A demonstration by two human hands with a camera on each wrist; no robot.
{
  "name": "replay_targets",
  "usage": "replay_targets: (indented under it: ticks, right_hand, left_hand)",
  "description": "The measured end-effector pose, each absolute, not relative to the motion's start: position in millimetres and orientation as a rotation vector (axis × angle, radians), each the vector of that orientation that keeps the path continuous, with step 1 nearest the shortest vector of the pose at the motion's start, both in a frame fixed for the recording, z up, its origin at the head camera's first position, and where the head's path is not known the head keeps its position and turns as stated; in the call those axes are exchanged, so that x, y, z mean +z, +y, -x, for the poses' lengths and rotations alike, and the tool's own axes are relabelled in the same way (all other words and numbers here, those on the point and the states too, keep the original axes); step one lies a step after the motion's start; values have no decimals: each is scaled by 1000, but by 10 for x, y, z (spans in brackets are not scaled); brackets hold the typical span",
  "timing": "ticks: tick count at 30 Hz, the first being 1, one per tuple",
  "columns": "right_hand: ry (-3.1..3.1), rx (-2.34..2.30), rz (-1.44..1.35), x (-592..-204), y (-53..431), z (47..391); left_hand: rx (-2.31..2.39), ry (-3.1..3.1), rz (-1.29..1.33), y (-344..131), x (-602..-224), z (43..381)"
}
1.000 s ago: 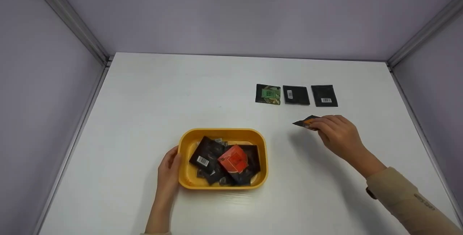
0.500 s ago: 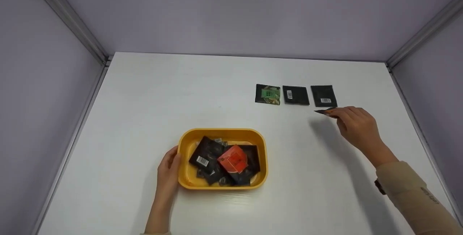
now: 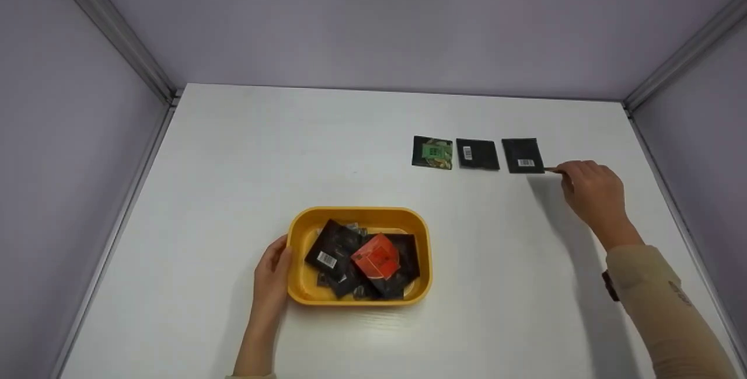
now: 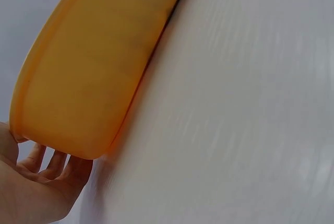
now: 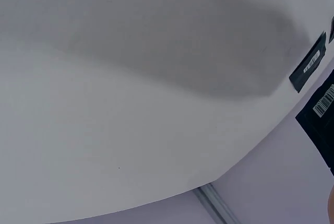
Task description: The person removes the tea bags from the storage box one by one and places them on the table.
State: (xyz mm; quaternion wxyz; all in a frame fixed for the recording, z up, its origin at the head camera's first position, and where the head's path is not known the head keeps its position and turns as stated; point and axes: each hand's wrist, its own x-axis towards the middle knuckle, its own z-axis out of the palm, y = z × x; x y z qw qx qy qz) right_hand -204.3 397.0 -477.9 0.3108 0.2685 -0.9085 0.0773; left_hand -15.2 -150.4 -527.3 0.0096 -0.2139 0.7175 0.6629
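My left hand point(image 3: 271, 274) grips the left end of a yellow plastic container point(image 3: 300, 250). In the left wrist view, thumb and fingers hold the container's end wall point(image 4: 78, 72). Inside lie several black sachets point(image 3: 325, 247) and a red-orange sachet point(image 3: 376, 256) on top. At the right, my right hand point(image 3: 595, 195) pinches a dark sachet point(image 3: 552, 170), seen nearly edge-on in the head view. Its black, barcoded face point(image 5: 319, 125) shows in the right wrist view. It is held over the table beside a flat black sachet point(image 3: 523, 155) at the row's right end.
Farther left in the same row lie another black sachet point(image 3: 477, 153) with a barcode and a black-and-green sachet point(image 3: 432, 152). The white table point(image 3: 245, 145) is bounded by pale walls point(image 3: 373, 28) at the back and both sides.
My right hand has moved right and away from me with the pinched sachet, to beside the row's right end. The sachet has turned edge-on. My left hand and the container have stayed put.
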Motion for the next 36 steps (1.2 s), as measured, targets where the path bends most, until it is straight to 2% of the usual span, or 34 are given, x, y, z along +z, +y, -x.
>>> replay_targets:
  ticks: [24,36]
  right_hand:
    - [-2471,308,-75,-4935,3984,2362]
    - [-2788,266,-23,-5049,4022,2427]
  left_hand:
    - [2057,2224,697,-1528,-5269,134]
    - [2077,2233,685,-1517,-5249,141]
